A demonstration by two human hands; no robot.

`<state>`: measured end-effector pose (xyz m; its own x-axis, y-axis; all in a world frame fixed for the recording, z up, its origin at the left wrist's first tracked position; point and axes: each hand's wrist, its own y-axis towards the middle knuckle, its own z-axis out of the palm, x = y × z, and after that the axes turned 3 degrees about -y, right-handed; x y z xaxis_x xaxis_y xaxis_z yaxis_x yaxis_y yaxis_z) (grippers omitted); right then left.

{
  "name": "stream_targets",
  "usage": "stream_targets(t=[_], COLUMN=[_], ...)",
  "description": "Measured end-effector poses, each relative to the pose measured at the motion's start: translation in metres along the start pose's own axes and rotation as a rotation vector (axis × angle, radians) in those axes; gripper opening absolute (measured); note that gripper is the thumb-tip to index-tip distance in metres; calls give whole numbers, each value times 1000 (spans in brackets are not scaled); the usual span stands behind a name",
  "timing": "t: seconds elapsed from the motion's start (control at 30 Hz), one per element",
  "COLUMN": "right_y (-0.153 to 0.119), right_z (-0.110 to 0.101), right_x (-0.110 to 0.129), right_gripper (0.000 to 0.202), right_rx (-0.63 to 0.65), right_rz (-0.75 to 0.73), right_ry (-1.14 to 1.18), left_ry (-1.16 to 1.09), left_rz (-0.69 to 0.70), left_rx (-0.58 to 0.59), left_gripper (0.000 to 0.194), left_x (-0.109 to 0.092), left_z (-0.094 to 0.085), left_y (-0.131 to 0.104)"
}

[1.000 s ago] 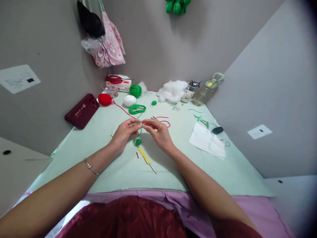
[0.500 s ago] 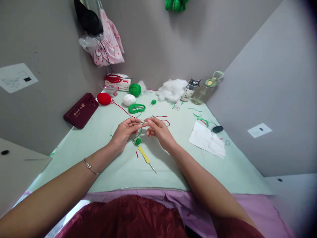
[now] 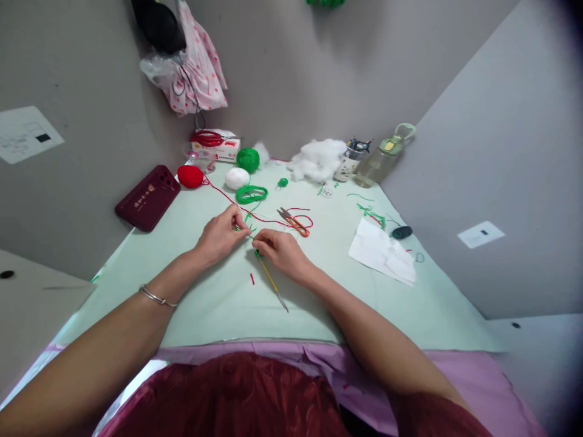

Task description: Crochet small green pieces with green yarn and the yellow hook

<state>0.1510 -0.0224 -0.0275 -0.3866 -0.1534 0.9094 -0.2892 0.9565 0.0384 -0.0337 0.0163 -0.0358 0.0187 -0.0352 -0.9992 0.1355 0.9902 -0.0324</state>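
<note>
My left hand (image 3: 225, 232) is pinched on green yarn (image 3: 249, 236) at the middle of the table. Close beside it, my right hand (image 3: 281, 252) pinches the same strand, and a short length runs between the fingertips. Just under the right fingers a small green crocheted piece (image 3: 258, 254) shows in part. From there a crochet hook (image 3: 268, 275) with a yellow handle points toward me, its metal tip nearest. Orange-handled scissors (image 3: 295, 223) lie beyond my right hand, by a loop of red yarn (image 3: 303, 220).
Behind stand a red yarn ball (image 3: 190, 176), a white ball (image 3: 237, 178), a green ball (image 3: 248, 159) and a green skein (image 3: 251, 194). White stuffing (image 3: 317, 159), a pen cup (image 3: 348, 165) and a bottle (image 3: 380, 159) are at the back. Left leans a phone (image 3: 149, 198); right lies white paper (image 3: 381, 250).
My hands have moved apart and slightly nearer me, drawing the strand between them. The orange scissors have come into view. The crochet hook has turned so its handle shows edge-on.
</note>
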Motion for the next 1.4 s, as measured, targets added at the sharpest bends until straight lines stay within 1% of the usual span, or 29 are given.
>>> stream_targets(t=[0.07,0.13,0.23,0.27,0.33,0.4,0.53,0.7,0.8,1.0,1.07,1.17,1.27,1.4], right_y=[0,2,5,6,7,7,7,9,11,11,11,9,8,8], right_z=[-2,-4,-7,-7,-7,-7,-8,-13,-13,-7,-4,-1,0,-2], right_x=[1,-1,-4,-5,-6,-6,-8,-9,-10,-12,-12,-10,-10,-11], right_gripper=[10,10,13,17,26,35,42,39,38,34,32,32,34,43], right_rx=[7,27,104,136,186,197,156,81,44,-26,-36,-14,27,85], right_rz=[-3,8,40,50,64,74,96,137,161,157,146,126,118,130], right_ry=[-5,20,106,142,216,281,368,435,462,459,445,428,425,438], left_ry=[34,58,70,65,43,20,11,30,47,46,24,-39,-123,-220], left_rz=[-31,-72,-147,-165,-182,-173,-111,-15,16,41,53,66,39,-27], left_rx=[123,272,475,521,567,565,503,396,342,211,150,83,89,174], left_gripper=[34,36,39,39,33,25,24,19,15,12,12,14,19,25], left_x=[-2,-6,-14,-17,-21,-22,-17,-10,-8,-4,-2,0,2,0], left_z=[-6,-10,-14,-15,-16,-16,-15,-14,-12,1,5,7,5,2], left_y=[0,-2,-4,-5,-5,-4,0,4,3,-3,-4,-4,-3,-2])
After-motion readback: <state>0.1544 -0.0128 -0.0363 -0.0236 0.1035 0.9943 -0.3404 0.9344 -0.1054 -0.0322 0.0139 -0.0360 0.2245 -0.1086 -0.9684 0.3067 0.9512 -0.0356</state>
